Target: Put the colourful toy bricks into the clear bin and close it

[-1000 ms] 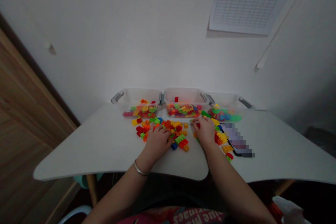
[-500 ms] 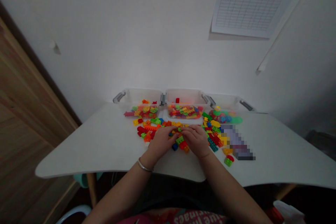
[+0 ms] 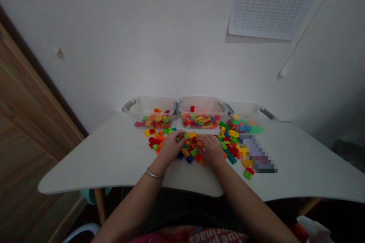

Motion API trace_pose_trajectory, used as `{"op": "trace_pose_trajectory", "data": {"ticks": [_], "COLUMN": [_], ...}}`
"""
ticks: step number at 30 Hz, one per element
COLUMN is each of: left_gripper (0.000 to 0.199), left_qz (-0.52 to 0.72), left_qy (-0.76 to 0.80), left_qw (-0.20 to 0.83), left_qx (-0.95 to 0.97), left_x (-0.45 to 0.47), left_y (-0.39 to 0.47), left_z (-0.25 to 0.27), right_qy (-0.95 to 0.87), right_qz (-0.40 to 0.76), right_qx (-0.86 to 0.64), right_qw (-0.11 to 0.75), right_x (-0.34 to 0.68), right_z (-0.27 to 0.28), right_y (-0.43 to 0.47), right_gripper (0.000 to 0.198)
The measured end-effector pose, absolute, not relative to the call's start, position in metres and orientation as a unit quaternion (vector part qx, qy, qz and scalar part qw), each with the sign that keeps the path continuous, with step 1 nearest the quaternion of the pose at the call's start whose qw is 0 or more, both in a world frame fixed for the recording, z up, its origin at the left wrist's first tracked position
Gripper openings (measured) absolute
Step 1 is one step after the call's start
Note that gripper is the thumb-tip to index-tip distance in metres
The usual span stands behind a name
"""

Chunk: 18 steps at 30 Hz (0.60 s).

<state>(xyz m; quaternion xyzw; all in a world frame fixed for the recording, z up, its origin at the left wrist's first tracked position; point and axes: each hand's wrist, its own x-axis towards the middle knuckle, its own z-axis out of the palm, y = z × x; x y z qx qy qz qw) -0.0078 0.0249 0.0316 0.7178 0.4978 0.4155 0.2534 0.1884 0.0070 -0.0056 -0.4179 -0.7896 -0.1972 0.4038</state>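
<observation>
My left hand (image 3: pixel 171 146) is over the left part of a pile of colourful toy building bricks (image 3: pixel 186 152), its fingers curled inward. Whatever they hold, if anything, cannot be made out; a small green brick (image 3: pixel 186 135) shows by the fingertips. To the right, my right hand (image 3: pixel 211 151) bends its thumb and fingers round a yellow-orange building brick (image 3: pixel 200 144), partly hidden by the fingers. A gap separates the two hands, with red, yellow, green and blue bricks in it.
Three clear bins stand along the wall: a left bin (image 3: pixel 155 102), a middle bin (image 3: pixel 199 102) and a right bin (image 3: pixel 246 108), each holding bricks or toy pieces. A blurred-out flat object (image 3: pixel 258 153) lies right of the pile on the white table (image 3: pixel 114 159). Printed paper (image 3: pixel 262 3) hangs above.
My hands were together over the middle of the pile around a small green piece. They have moved apart, the left one leftward, uncovering more bricks between them.
</observation>
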Motion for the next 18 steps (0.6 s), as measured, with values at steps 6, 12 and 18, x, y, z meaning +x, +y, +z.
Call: {"op": "trace_pose_trajectory", "data": {"ticks": [6,12,18], "left_gripper": [0.024,0.029,0.033], "left_qz": [0.549,0.513,0.378], "left_qy": [0.518,0.586,0.654], "left_qw": [0.16,-0.04,-0.098], "left_qx": [0.636,0.625,0.648], "left_x": [-0.042,-0.075,-0.071], "left_y": [0.057,0.085,0.093], "left_z": [0.05,0.07,0.081], "right_qy": [-0.803,-0.794,-0.791], "right_qz": [-0.128,-0.105,-0.098], "right_qx": [-0.446,-0.457,-0.469], "right_qw": [0.374,0.387,0.381], "right_x": [0.191,0.193,0.195], "right_z": [-0.006,-0.007,-0.009], "right_y": [0.007,0.008,0.008], "right_gripper": [0.013,0.017,0.019]}}
